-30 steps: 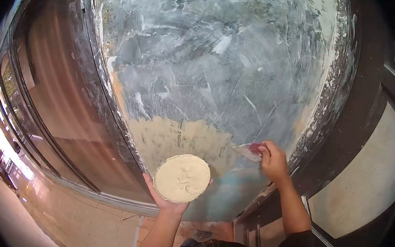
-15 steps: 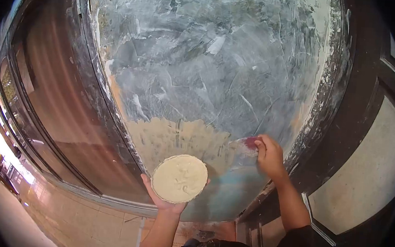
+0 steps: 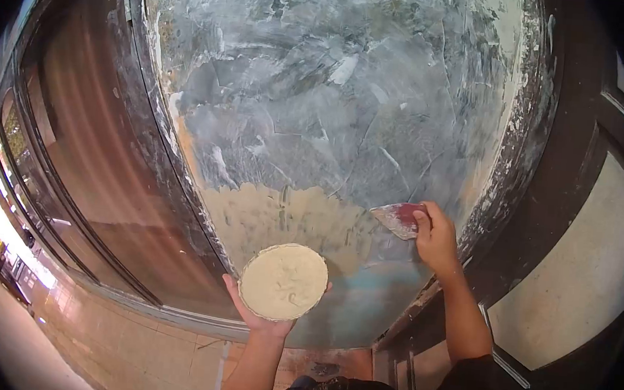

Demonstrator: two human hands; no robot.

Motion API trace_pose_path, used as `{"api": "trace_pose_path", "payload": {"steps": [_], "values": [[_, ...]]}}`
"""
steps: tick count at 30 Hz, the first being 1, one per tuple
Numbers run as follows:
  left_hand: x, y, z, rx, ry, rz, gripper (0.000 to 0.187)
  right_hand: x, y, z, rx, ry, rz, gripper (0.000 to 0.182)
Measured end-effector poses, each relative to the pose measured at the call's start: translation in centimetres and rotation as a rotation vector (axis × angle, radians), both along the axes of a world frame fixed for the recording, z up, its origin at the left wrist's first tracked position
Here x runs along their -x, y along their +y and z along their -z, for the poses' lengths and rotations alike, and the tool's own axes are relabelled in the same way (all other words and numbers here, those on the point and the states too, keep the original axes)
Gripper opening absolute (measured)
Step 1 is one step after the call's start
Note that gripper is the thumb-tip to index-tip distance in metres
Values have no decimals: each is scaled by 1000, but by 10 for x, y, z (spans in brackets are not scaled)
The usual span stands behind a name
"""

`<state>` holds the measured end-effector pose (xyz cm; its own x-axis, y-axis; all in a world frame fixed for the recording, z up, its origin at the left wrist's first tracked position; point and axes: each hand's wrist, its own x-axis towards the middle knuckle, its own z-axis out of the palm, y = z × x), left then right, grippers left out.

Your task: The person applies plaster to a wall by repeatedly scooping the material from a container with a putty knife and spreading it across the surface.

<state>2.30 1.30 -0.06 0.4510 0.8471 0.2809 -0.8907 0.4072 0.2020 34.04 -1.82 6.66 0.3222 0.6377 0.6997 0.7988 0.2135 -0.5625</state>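
Note:
My left hand (image 3: 264, 322) supports a round container of cream-coloured putty (image 3: 283, 281) from below, fingers around its sides and its open top facing me. In my right hand (image 3: 437, 239) is a putty knife (image 3: 400, 218) with a reddish, putty-smeared body, its edge pointing left. The knife overlaps the right end of a beige putty patch (image 3: 281, 218) on the wall. Above that patch, the wall panel (image 3: 319, 107) is mottled grey with pale streaks. Below my right hand the wall shows a bluish-green area (image 3: 373, 299).
Dark frames with flaking pale paint border the panel, on the left (image 3: 162, 139) and on the right (image 3: 508, 174). A glossy brown panel (image 3: 103, 142) stands further left. Tiled floor (image 3: 131, 349) runs below. A dark door with pale panels (image 3: 561, 288) is on the right.
My right hand has shifted slightly right and up with the putty knife, whose blade now shows more fully. My left hand and the container stay nearly in place.

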Motion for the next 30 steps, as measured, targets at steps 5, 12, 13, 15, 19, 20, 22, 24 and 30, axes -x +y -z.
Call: {"api": "trace_pose_path", "payload": {"steps": [5, 12, 13, 15, 19, 20, 22, 24, 30], "values": [[0, -4, -5, 50, 18, -14, 110, 6, -1, 24, 67, -164, -63, 17], [-2, -10, -13, 56, 11, 7, 109, -2, -3, -15, -77, -1, -40, 13], [-1, -13, -14, 59, 9, 3, 109, -2, -11, -21, -74, -3, -45, 13], [0, -17, -18, -5, 97, -59, 101, 2, -27, -39, 43, 152, -186, 11], [2, -16, -17, 40, 176, -132, 102, 26, -43, -54, -258, -447, -451, 12], [1, -20, -24, 46, 184, -122, 101, 36, -49, -60, -260, -442, -456, 12], [-2, -20, -30, 82, 205, -124, 100, 54, -64, -73, -209, -693, -567, 21], [-5, -16, -29, 96, 167, -124, 99, 63, -74, -86, -175, -790, -583, 22], [-15, -20, -39, 74, 138, -121, 99, 73, -79, -102, -156, -1024, -590, 26]]}}
